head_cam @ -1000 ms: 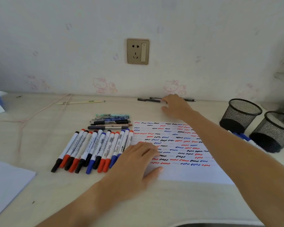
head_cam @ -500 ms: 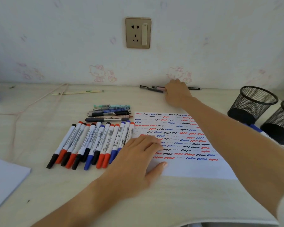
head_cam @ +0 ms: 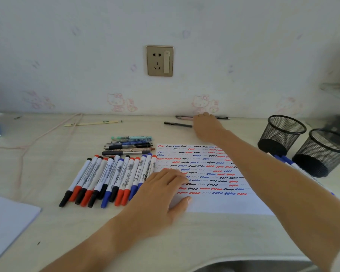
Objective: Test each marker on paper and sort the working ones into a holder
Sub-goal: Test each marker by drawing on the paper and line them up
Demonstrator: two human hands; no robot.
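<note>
A white paper (head_cam: 214, 206) covered with red, blue and black squiggles lies mid-desk. My left hand (head_cam: 161, 195) rests flat on its left edge, fingers straight. Left of it lies a row of several red, black and blue capped markers (head_cam: 110, 177), with a small stack of pens (head_cam: 130, 146) behind them. My right hand (head_cam: 206, 126) reaches to the wall and pinches the end of a thin black pen (head_cam: 178, 124); a pink pen (head_cam: 185, 117) lies just behind it. Two black mesh holders (head_cam: 283, 132) (head_cam: 326, 152) stand at the right, with blue-capped markers (head_cam: 283, 159) lying at their base.
A wall socket (head_cam: 159, 60) sits above the desk. A pale stick (head_cam: 92, 123) and a pink cord (head_cam: 37, 142) lie at the back left. A white sheet (head_cam: 6, 222) lies at the near left corner. The desk's front edge runs below my arms.
My right hand has closed on the black pen and drawn it a little away from the wall, apart from the pink pen. The left hand has stayed on the paper.
</note>
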